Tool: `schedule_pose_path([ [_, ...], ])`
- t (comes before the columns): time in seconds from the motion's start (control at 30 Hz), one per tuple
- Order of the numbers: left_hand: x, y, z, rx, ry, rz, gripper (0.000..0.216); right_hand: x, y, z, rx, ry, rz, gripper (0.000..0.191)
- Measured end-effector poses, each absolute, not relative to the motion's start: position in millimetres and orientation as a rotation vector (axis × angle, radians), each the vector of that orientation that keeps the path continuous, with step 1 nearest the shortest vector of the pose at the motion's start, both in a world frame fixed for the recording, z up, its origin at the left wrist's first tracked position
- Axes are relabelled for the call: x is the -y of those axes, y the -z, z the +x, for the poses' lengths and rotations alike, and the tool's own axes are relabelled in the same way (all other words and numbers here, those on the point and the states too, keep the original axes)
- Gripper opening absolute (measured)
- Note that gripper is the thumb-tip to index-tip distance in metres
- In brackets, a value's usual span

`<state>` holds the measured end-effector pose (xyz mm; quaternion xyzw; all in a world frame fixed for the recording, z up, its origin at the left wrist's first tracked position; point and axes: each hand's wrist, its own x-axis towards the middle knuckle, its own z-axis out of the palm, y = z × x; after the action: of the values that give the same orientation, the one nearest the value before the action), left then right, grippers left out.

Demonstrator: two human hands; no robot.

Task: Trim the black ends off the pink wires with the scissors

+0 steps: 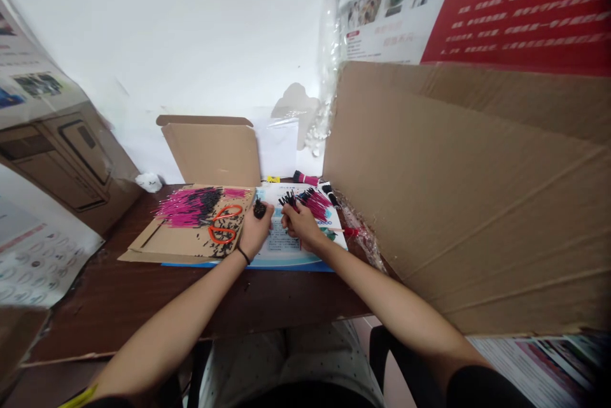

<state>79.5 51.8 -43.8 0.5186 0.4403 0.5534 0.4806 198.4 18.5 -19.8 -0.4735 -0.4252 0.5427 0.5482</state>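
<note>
My left hand (pixel 255 231) is closed around a bundle of thin sticks with black ends (pixel 259 208), which point up out of the fist. A short gap to the right, the fingers of my right hand (pixel 302 223) are bent together over several black-ended sticks (pixel 288 199); how many they grip is hidden. Just behind the right hand lies a loose pile of magenta and black sticks (pixel 319 203) on a printed sheet (pixel 279 244). Left of my left hand, orange-handled scissors (pixel 222 233) rest on an open cardboard box (pixel 162 246).
A larger heap of magenta and black sticks (pixel 188 206) covers the box's back part, with black scraps scattered in front. A tied bundle (pixel 308 179) lies at the back. A tall cardboard panel (pixel 458 191) bounds the right side of the brown table (pixel 286 296).
</note>
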Motion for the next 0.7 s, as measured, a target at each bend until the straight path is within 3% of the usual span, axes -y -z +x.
schedule_pose_path([
  [0.2, -50.2, 44.3, 79.3, -0.964, -1.256, 1.171, 0.037, -19.9, 28.2, 198.8, 1.193, -1.179, -1.137, 0.025],
  [0.5, -46.5, 40.3, 84.2, -0.971, -1.323, 1.129, 0.029, -21.6, 28.6, 201.3, 1.201, -1.158, -1.212, 0.022],
  [0.7, -50.2, 19.4, 84.6, -0.915, -1.500, 0.748, 0.029, -25.3, 28.7, 206.4, 1.085, -1.081, -1.254, 0.017],
])
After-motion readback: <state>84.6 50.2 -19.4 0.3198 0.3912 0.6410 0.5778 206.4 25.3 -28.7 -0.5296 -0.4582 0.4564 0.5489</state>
